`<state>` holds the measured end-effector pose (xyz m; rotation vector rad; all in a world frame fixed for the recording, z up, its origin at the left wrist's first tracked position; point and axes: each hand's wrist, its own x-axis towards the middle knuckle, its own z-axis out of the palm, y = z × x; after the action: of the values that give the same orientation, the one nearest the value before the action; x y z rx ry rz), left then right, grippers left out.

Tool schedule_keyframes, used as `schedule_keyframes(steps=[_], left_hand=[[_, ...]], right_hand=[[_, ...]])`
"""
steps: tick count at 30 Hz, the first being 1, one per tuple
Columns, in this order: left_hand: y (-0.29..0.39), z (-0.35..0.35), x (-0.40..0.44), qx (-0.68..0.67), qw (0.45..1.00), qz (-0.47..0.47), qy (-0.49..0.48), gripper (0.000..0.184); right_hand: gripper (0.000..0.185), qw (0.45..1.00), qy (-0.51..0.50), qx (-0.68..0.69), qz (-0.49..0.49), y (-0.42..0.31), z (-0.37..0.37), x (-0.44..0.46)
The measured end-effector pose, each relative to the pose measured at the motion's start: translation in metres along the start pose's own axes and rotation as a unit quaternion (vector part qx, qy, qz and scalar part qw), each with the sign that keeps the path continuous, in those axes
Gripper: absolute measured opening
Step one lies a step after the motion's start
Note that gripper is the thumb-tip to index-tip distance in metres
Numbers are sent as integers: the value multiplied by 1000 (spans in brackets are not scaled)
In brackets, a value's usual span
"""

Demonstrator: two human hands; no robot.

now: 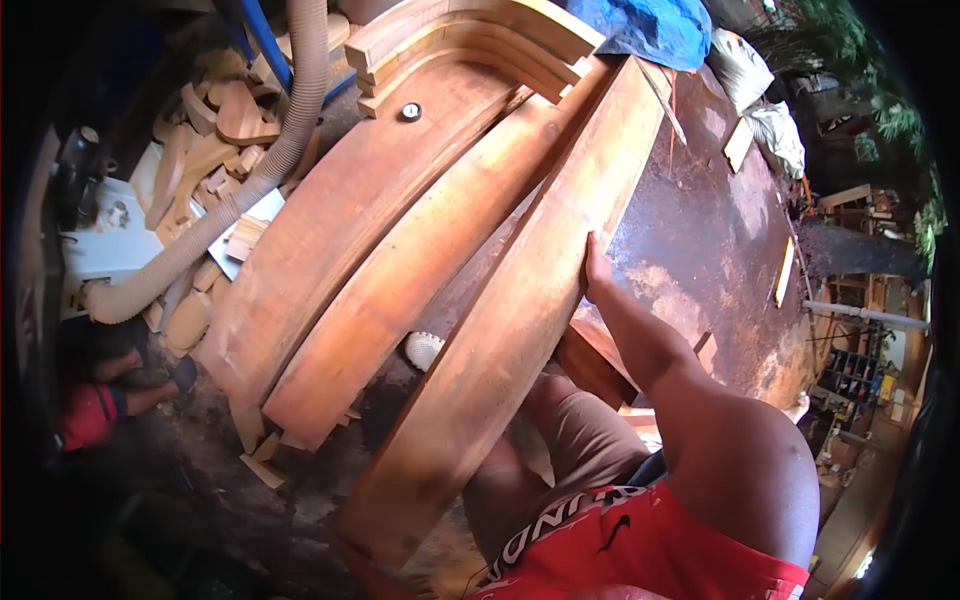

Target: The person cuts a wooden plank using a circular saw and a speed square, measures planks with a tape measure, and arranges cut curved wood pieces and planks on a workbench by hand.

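Observation:
A long, wide wooden plank [500, 320] slants from the upper right to the bottom left, across the front of my legs. My right hand [598, 268] holds its right edge around mid-length, with the fingers closed against the wood. At the plank's shadowed lower end, part of my left arm [375, 575] shows dimly; the fingers of that hand cannot be made out. Beside the plank lie a curved wooden board [400, 270] and a wider curved one [330, 200]. A stacked curved wooden frame [480, 40] rests across their upper ends.
A ribbed hose [250, 180] runs past wood offcuts [205, 150] at the left. Another person's legs [140, 385] show at the far left. A blue tarp [650, 30] and white sacks [775, 135] lie at the top right. A round pale object [423, 350] sits between the boards.

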<state>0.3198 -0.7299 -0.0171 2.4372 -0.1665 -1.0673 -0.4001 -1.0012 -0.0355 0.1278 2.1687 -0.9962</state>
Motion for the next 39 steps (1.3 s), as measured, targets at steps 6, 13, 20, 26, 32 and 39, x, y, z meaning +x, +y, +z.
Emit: schedule_keyframes(steps=[6, 13, 20, 26, 32, 39], left_hand=[[41, -14, -86, 73, 995, 72, -16, 60], [85, -42, -141, 122, 977, 160, -73, 58], [97, -119, -136, 160, 953, 227, -120, 56], [98, -181, -133, 195, 937, 255, -134, 54], [95, -218, -147, 240, 927, 264, -120, 53], [67, -255, -175, 295, 917, 256, -77, 51]], right_hand=[[100, 998, -62, -2, 12, 22, -49, -58], [95, 990, -141, 24, 18, 31, -87, -199], [89, 979, -200, 26, -30, 82, -97, -318], [82, 976, -211, 51, 20, 95, -114, -391], [77, 955, -277, 105, 27, 111, -128, -392], [68, 921, -350, 169, 39, 148, -146, -357]])
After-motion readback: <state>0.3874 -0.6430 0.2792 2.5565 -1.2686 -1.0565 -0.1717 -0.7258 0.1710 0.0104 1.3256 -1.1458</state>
